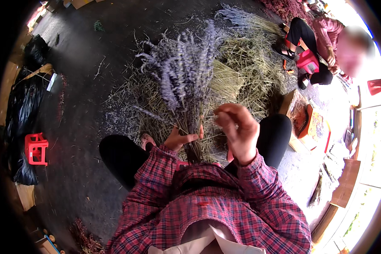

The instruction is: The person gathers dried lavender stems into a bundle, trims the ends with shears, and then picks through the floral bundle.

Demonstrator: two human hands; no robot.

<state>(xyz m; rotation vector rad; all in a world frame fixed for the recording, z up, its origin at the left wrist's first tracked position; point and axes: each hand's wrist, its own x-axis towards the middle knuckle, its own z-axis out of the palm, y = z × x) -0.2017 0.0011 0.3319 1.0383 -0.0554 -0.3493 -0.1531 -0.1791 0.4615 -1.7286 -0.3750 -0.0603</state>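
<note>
My left hand [181,138] is wrapped around the stems of a bunch of dried lavender [190,82]. The flower heads point away from me, and the stem ends hang close to my lap. To the right of the bunch, my right hand [239,131] is raised with its fingers curled. Motion blur hides whether anything is pinched between the fingertips. Beneath and beyond the bunch, loose dried stalks [250,73] cover the floor, with a paler sheaf of stems [225,81] among them.
A co-worker [328,35] sits at the upper right near a pink stool [308,61] and orange-handled cutters [287,68]. Cardboard boxes [293,117] stand beyond my right knee. A red plastic stool [36,148] and black plastic bags [23,108] are at the left. More lavender [247,19] lies farther off.
</note>
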